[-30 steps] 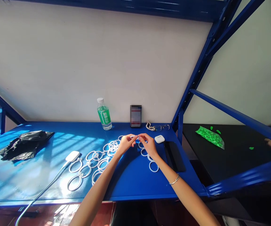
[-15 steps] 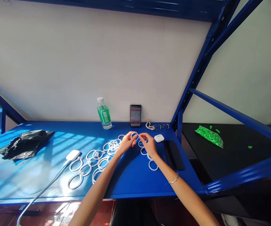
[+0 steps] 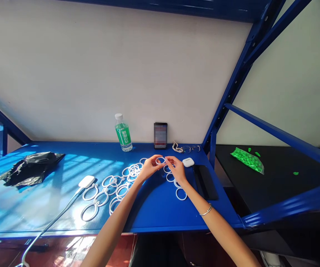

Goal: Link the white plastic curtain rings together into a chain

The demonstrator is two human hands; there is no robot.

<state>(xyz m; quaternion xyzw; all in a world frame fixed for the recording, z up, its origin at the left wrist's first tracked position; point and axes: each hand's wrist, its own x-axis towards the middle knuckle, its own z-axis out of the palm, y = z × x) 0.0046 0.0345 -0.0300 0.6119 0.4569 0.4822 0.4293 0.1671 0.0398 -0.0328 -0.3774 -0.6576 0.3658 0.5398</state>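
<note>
Between my two hands is a white curtain ring (image 3: 160, 160), held up over the blue table (image 3: 151, 218). My left hand (image 3: 149, 167) is closed on its left side with thumb and fingers. On the ring's right side, where a small joint seems to sit, my right hand (image 3: 176, 168) pinches it; the fingertips partly hide that spot. Left of my left forearm lies a loose spread of similar white rings (image 3: 122, 190), some overlapping. Beneath and beside my right hand a short row of white rings (image 3: 181, 193) runs toward the front.
A bottle (image 3: 123, 134), a propped phone (image 3: 160, 135) and glasses (image 3: 191, 148) stand along the wall. Right of my hands lie a white earbud case (image 3: 188, 162) and a dark flat phone (image 3: 205, 182). Leftward are a corded white charger (image 3: 86, 181) and a black bag (image 3: 33, 168).
The held ring has tilted flatter, and my left fingers have shifted to grip its far and near edges. My right hand keeps its pinch. The other rings lie as before.
</note>
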